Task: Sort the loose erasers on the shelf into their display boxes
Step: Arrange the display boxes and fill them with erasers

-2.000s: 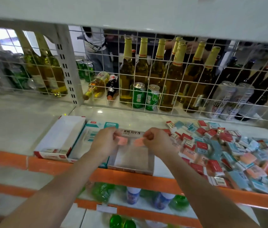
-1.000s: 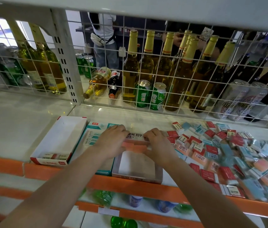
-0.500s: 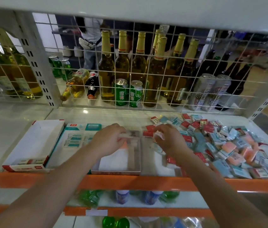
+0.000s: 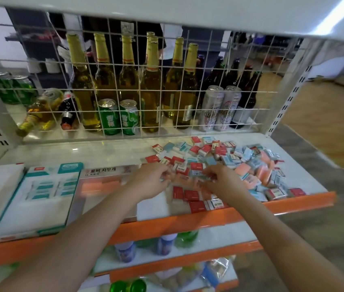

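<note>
While both hands reach into the loose erasers [image 4: 225,165] at centre right of the frame, the left hand [image 4: 153,180] and right hand [image 4: 221,180] have curled fingers, their grip too blurred to tell. Display boxes [image 4: 40,194] sit lower left.

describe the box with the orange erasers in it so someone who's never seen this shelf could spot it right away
Start at the orange-edged shelf in front of the wire grid. Three display boxes sit at its left end; take the rightmost one, just left of the loose eraser pile. Unlike the teal-trimmed box beside it, it has a white header strip with black Korean lettering and holds orange erasers.
</note>
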`<state>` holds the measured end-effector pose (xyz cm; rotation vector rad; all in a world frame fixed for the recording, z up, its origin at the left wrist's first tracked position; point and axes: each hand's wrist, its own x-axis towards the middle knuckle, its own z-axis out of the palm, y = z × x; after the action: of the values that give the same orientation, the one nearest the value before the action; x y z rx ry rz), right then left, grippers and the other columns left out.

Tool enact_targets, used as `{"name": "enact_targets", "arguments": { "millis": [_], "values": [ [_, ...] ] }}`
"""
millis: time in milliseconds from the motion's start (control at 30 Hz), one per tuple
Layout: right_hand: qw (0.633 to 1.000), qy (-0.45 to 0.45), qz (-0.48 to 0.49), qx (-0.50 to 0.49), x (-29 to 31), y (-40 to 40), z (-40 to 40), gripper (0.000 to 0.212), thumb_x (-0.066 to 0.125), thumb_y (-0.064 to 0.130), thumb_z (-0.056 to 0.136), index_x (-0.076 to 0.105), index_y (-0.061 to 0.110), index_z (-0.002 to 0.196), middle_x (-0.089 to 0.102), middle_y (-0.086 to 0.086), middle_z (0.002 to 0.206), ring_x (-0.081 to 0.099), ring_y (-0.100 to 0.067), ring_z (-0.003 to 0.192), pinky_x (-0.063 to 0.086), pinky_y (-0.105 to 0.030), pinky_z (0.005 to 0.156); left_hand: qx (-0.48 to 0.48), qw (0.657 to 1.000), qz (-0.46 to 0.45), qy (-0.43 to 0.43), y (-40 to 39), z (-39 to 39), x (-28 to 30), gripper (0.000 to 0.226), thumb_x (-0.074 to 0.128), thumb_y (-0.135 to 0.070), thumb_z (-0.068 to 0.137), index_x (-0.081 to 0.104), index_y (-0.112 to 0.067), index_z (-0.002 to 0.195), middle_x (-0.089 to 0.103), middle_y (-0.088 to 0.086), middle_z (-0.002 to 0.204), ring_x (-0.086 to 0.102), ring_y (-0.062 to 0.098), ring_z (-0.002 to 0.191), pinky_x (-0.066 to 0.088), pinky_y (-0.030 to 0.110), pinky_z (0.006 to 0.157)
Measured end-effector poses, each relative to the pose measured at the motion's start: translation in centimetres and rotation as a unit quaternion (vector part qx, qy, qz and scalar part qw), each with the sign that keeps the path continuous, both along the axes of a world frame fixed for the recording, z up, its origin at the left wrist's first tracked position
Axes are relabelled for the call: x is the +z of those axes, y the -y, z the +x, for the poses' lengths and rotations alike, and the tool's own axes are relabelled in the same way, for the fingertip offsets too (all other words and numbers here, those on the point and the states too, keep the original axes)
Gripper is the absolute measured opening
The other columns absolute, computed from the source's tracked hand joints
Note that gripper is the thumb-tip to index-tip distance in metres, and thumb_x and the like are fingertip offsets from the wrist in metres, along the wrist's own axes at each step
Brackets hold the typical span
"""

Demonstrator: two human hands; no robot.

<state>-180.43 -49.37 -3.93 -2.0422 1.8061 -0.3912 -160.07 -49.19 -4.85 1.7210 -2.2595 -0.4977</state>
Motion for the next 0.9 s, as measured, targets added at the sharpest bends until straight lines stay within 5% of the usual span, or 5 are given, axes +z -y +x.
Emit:
{"name": "enact_targets", "arguments": {
  "millis": [200,300,433,600,900],
  "values": [
    [0.998,-0.017,0.004,0.06,0.1,0.1,-1.2,0.03,0.067,0.021,0.081,0.065,0.015,0.11,0.066,-0.001,0.104,0.05,-0.007,0.081,0.038,-0.015,0.064,-0.045,0.997,0.068,0.016,0.8,-1.2,-0.3,0.042,0.064,-0.033,0.084,0.057,-0.018,0.123,0.053,0.002,0.121,0.05,0.018,0.11,0.043,0.035,0.094],
    [0.995,-0.018,0.013,0.099,0.2,0.1,-0.9,0.025,0.067,0.023,0.082,0.068,0.013,0.105,0.065,-0.002,0.098,0.055,-0.011,0.08,0.046,-0.023,0.071,-0.079,0.992,0.088,0.047,1.0,-1.4,-0.6,0.049,0.069,-0.036,0.08,0.057,-0.014,0.122,0.051,0.005,0.125,0.048,0.02,0.115,0.041,0.035,0.096],
    [0.992,-0.031,0.024,0.12,0.3,0.1,-0.2,0.027,0.066,0.026,0.083,0.066,0.016,0.108,0.064,-0.001,0.102,0.059,-0.016,0.086,0.051,-0.03,0.077,-0.11,0.988,0.097,0.058,0.6,-1.6,-0.7,0.042,0.069,-0.039,0.079,0.061,-0.011,0.109,0.049,0.003,0.118,0.046,0.023,0.116,0.04,0.029,0.088],
    [0.988,-0.054,0.032,0.144,0.3,0.3,0.6,0.034,0.065,0.021,0.083,0.063,0.016,0.117,0.061,-0.001,0.113,0.057,-0.015,0.096,0.044,-0.022,0.078,-0.096,0.989,0.098,0.05,0.1,-2.2,-0.4,0.045,0.071,-0.034,0.078,0.056,-0.01,0.113,0.051,0.004,0.116,0.048,0.02,0.107,0.041,0.032,0.089],
    [0.976,-0.112,0.048,0.181,-0.3,0.3,1.7,0.038,0.065,0.028,0.083,0.061,0.016,0.119,0.06,-0.001,0.118,0.056,-0.018,0.103,0.047,-0.028,0.087,0.001,0.993,0.103,-0.064,-0.8,-0.6,-0.6,0.042,0.07,-0.017,0.08,0.046,-0.025,0.113,0.054,-0.003,0.109,0.051,0.011,0.092,0.043,0.025,0.072]
  ]
}}
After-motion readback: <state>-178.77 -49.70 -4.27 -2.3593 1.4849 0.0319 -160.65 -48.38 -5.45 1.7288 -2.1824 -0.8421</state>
